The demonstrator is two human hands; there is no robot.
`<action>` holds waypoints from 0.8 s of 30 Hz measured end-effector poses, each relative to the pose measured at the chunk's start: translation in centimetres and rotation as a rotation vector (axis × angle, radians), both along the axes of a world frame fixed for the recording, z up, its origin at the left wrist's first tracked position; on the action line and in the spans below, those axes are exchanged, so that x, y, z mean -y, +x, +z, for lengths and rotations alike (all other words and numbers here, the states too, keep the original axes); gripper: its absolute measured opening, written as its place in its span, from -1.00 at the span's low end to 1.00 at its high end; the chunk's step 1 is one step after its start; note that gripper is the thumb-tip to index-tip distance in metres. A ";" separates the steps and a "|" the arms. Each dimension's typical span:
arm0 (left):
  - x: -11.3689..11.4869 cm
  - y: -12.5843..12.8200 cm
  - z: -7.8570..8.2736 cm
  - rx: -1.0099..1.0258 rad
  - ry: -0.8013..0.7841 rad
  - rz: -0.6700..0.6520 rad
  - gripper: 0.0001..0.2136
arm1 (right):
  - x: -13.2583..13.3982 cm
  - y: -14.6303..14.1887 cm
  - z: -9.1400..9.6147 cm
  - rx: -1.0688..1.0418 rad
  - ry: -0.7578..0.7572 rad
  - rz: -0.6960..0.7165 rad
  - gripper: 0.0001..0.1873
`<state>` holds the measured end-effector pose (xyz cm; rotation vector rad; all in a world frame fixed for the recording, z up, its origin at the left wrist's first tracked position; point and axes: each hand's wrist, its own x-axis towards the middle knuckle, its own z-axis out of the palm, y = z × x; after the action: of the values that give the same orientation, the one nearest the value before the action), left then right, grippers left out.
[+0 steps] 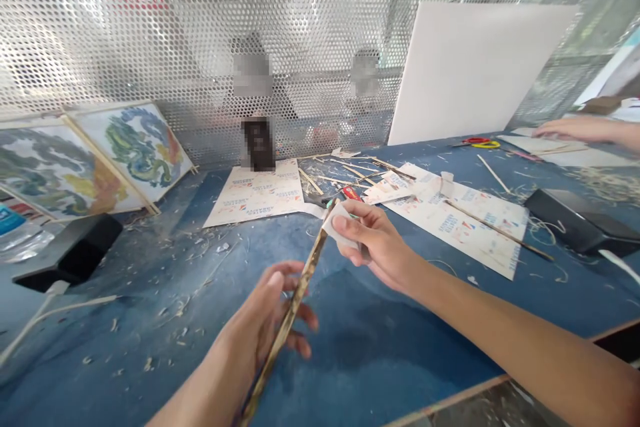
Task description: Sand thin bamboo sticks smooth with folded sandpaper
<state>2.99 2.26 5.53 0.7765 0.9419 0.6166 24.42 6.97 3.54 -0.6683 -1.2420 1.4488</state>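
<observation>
My right hand (pixel 367 233) is closed, pinching a folded pale piece of sandpaper (pixel 336 221) round the upper end of a thin bamboo strip (pixel 295 303). The strip has dark, mottled patches and slants from the bottom edge up toward the right hand. Behind its middle is my left hand (pixel 273 317), fingers apart and curved, not gripping it. Whether the strip rests against the left palm is hard to tell. The lower end of the strip runs out of view.
Printed white sheets (pixel 475 227) carry a dark thin stick (pixel 500 230). Shavings and loose strips litter the blue table (pixel 175 360). Black boxes (pixel 75 250) stand at both sides. Scissors (pixel 483 143), a white board (pixel 480 73), dragon paintings (pixel 135 143) and another person's hand (pixel 565 128) are farther back.
</observation>
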 end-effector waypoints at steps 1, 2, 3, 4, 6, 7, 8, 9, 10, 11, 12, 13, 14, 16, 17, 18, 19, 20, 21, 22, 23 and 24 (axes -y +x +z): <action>0.3 0.2 0.2 0.009 -0.029 -0.028 -0.66 | -0.1 0.1 -0.1 -0.010 0.012 -0.028 -0.75; 0.6 0.3 0.2 0.017 -0.059 -0.052 -0.64 | -0.3 0.1 -0.1 -0.014 0.022 -0.052 -0.75; 0.7 0.4 0.2 0.026 -0.088 -0.066 -0.62 | -0.4 0.2 -0.2 -0.010 0.033 -0.070 -0.75; 0.8 0.4 0.2 0.034 -0.109 -0.069 -0.62 | -0.5 0.3 -0.2 0.002 0.043 -0.080 -0.74; 0.7 0.3 -0.2 0.050 -0.119 -0.038 -0.62 | -0.7 0.4 -0.2 0.049 0.054 -0.081 -0.73; 0.6 0.2 -0.5 0.055 -0.112 -0.019 -0.62 | -0.7 0.5 -0.2 0.074 0.053 -0.075 -0.72; 0.6 0.1 -0.7 0.053 -0.107 -0.003 -0.61 | -0.6 0.6 -0.2 0.093 0.053 -0.078 -0.69; 0.6 0.1 -0.9 0.050 -0.107 0.003 -0.62 | -0.6 0.7 -0.1 0.112 0.061 -0.087 -0.64; 0.6 0.1 -1.0 0.047 -0.112 0.002 -0.62 | -0.5 0.8 0.1 0.132 0.079 -0.105 -0.59; 0.7 0.1 -1.1 0.047 -0.122 -0.014 -0.62 | -0.5 0.9 0.2 0.155 0.108 -0.133 -0.54; 0.9 0.2 -1.1 0.047 -0.136 -0.033 -0.61 | -0.5 1.0 0.4 0.179 0.143 -0.170 -0.50; 1.0 0.2 -1.0 0.045 -0.152 -0.046 -0.59 | -0.5 1.2 0.6 0.207 0.175 -0.210 -0.48; 1.2 0.3 -1.0 0.042 -0.167 -0.054 -0.58 | -0.5 1.3 0.7 0.234 0.200 -0.247 -0.46; 1.5 0.3 -1.0 0.028 -0.187 -0.051 -0.55 | -0.5 1.3 0.9 0.275 0.214 -0.291 -0.45; 1.6 0.2 -1.1 0.019 -0.190 -0.045 -0.56 | -0.4 1.2 0.8 0.292 0.211 -0.292 -0.44; 1.7 0.2 -1.3 0.013 -0.190 -0.040 -0.56 | -0.2 0.9 0.7 0.309 0.202 -0.279 -0.43; 1.7 0.2 -1.4 0.012 -0.182 -0.037 -0.57 | 0.1 0.7 0.5 0.331 0.190 -0.247 -0.42; 1.7 0.1 -1.6 0.011 -0.174 -0.030 -0.57 | 0.4 0.3 0.2 0.358 0.178 -0.196 -0.40; 1.7 0.1 -1.7 0.010 -0.163 -0.018 -0.58 | 0.8 -0.1 -0.1 0.394 0.171 -0.126 -0.39; 1.7 0.0 -1.9 0.011 -0.155 -0.004 -0.57 | 1.1 -0.5 -0.4 0.435 0.166 -0.049 -0.38; 1.7 0.0 -2.0 0.011 -0.149 0.009 -0.56 | 1.4 -0.8 -0.6 0.477 0.167 0.026 -0.37; 1.7 0.0 -2.1 0.012 -0.143 0.020 -0.55 | 1.6 -1.0 -0.8 0.511 0.173 0.080 -0.36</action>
<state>2.97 0.58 3.46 0.6357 0.9730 0.5638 23.45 5.36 2.78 -0.9118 -1.7825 1.2526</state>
